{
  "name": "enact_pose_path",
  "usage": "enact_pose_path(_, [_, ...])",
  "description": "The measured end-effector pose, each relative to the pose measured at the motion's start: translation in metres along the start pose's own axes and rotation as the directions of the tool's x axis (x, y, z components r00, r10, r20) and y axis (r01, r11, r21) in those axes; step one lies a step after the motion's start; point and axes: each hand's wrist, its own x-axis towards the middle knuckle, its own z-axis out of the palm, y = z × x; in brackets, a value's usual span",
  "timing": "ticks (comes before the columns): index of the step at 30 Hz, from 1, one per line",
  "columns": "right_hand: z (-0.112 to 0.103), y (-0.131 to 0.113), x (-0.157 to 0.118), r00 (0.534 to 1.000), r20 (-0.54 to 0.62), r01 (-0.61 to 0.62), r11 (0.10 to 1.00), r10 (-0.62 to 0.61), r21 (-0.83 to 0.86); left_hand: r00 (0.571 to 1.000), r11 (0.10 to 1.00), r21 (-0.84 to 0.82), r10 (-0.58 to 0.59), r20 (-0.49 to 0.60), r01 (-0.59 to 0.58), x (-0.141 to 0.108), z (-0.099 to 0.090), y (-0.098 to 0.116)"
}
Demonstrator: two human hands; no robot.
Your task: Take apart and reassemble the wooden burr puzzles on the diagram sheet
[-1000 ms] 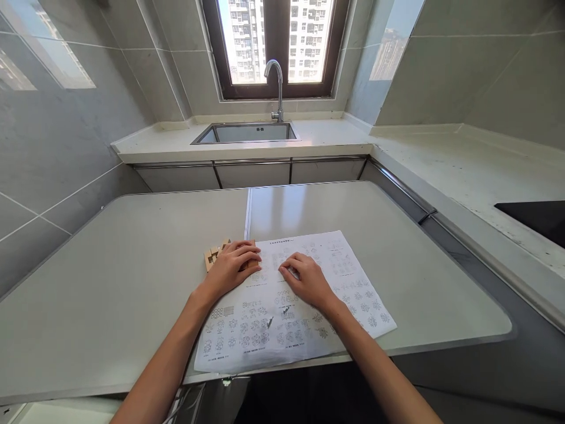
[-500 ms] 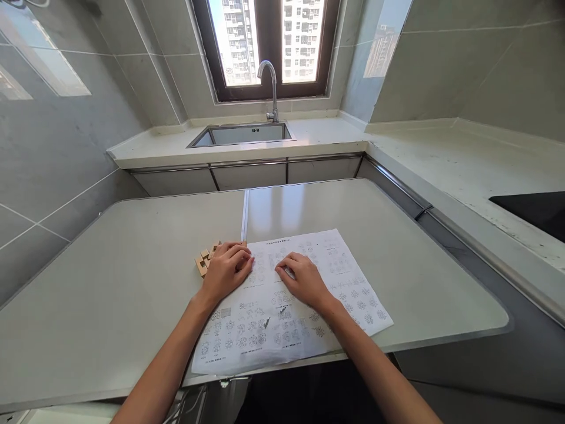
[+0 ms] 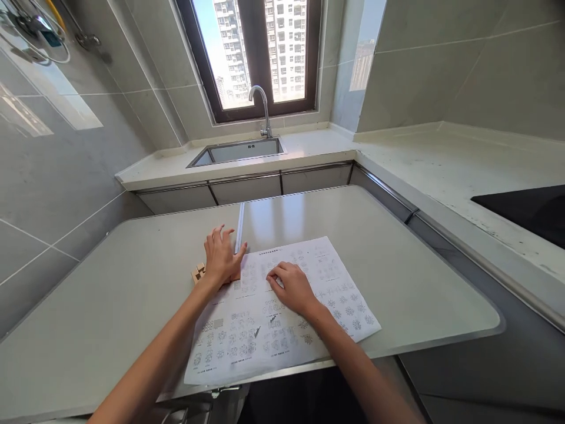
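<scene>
My left hand is raised over a cluster of small notched wooden pieces, its fingers spread and nothing seen in its grasp. The hand and wrist cover most of these pieces; a reddish-brown bit of wood shows beneath the thumb side. A large white sheet printed with rows of small line diagrams lies on the table. On the sheet's upper middle rests my right hand, its fingers curled and drawn together with the thumb. Whatever may be between those fingertips is hidden.
The pale folding table has a metal seam behind my left hand. Past its far edge are a counter with a sink and a faucet. A counter with a black panel runs along the right.
My left hand has lifted and opened, spreading its fingers above the wooden pieces. The right hand keeps its curled pose on the sheet. The head view has tilted and shifted slightly.
</scene>
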Motion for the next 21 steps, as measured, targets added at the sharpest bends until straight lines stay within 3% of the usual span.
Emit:
enact_pose_path(4, [-0.001, -0.001, 0.001, 1.0, -0.005, 0.004, 1.0, -0.004, 0.004, 0.958, 0.982, 0.171, -0.128, 0.258, 0.085, 0.023, 0.02, -0.016])
enact_pose_path(5, [-0.002, -0.001, 0.002, 1.0, -0.008, 0.004, 1.0, -0.004, 0.004, 0.951, 0.979, 0.185, -0.138, 0.278, 0.088, 0.027, 0.023, -0.018])
enact_pose_path(13, [-0.004, -0.001, 0.005, 1.0, -0.006, -0.005, 1.0, 0.004, -0.016, 0.921, 0.958, 0.263, -0.199, 0.335, 0.112, 0.043, 0.031, -0.027])
enact_pose_path(17, [-0.005, -0.001, 0.006, 1.0, -0.004, -0.009, 1.0, 0.009, -0.021, 0.912, 0.949, 0.302, -0.198, 0.359, 0.088, 0.05, 0.019, -0.052])
enact_pose_path(21, [-0.005, -0.001, 0.006, 1.0, -0.002, -0.009, 1.0, 0.009, -0.024, 0.896, 0.943, 0.295, -0.259, 0.36, 0.154, 0.052, -0.001, -0.081])
